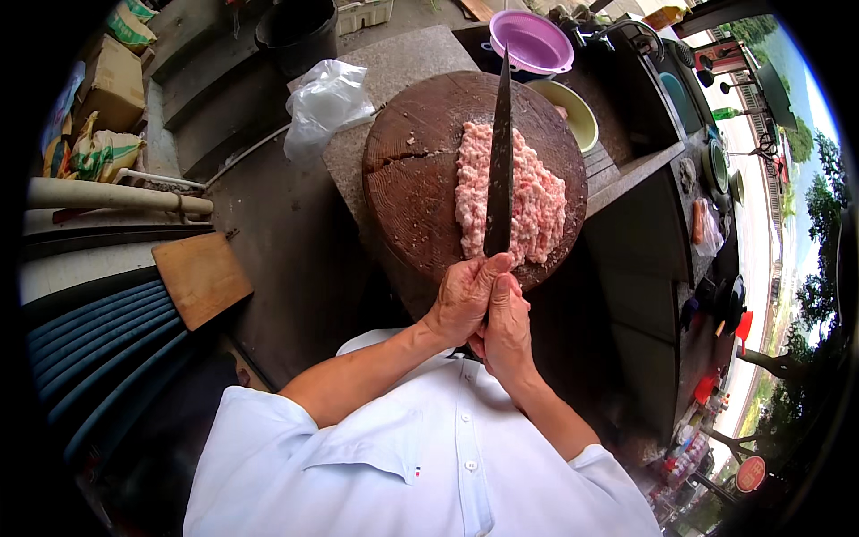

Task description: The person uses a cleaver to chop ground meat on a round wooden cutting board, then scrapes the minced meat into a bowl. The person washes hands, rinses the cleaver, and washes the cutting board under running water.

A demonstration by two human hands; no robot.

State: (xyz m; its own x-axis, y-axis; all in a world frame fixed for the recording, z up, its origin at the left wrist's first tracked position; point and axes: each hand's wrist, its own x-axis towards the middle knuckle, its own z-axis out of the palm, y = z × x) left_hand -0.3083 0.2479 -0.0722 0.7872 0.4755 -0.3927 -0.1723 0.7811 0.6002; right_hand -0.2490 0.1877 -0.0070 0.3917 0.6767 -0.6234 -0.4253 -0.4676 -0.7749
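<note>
Both my hands are wrapped around the handle of a long dark-bladed knife [500,161], its point directed away from me. My left hand [462,299] and my right hand [507,322] press close together and hide the handle. Below the blade, a flattened mass of minced meat [537,198] covers the right part of a round wooden chopping block [413,201]. Whether the blade touches the meat cannot be told from this angle. A crack runs into the block from its left side, and small meat scraps dot its surface.
Behind the block stand a purple plastic colander [537,40] and a pale yellow bowl [582,111]. A clear plastic bag [325,101] lies on the stone slab's left side. Rightward are a faucet [597,33] and a long counter with cookware. A wooden board [201,280] is at left.
</note>
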